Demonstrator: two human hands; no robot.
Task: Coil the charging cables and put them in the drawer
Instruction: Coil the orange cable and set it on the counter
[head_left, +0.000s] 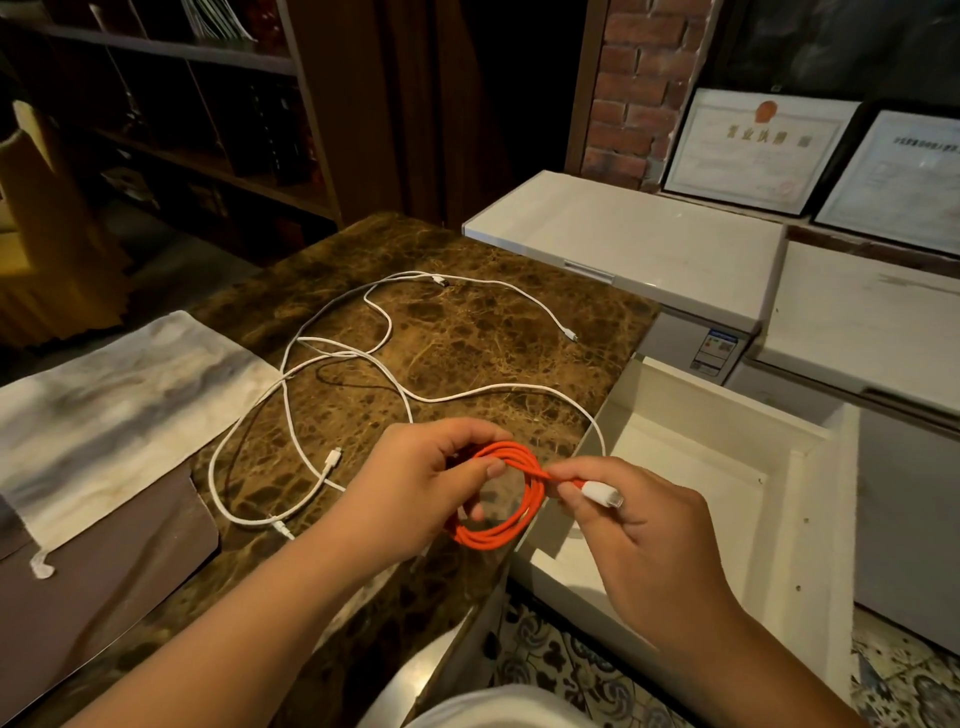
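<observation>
We hold the orange cable (501, 499) as a finished-looking coil over the bench (467, 338) edge, and the open drawer (727, 467) lies just to the right of it, on the side of our right hand (639, 525). That relation decides the coming move: the coil hangs roughly upright, its ring facing us, so it needs only a short carry rightward and down. Our left hand (415, 483) grips the coil's upper-left arc, fingers (478, 512) curled through the ring. Our right hand pinches the loose end just behind the white plug (600, 492), which points right toward the drawer; we judge this tail is being tucked round the loops. 2 or 3 white cables (332, 384) lie sprawled and uncoiled on the bench beyond, well apart from both hands.
</observation>
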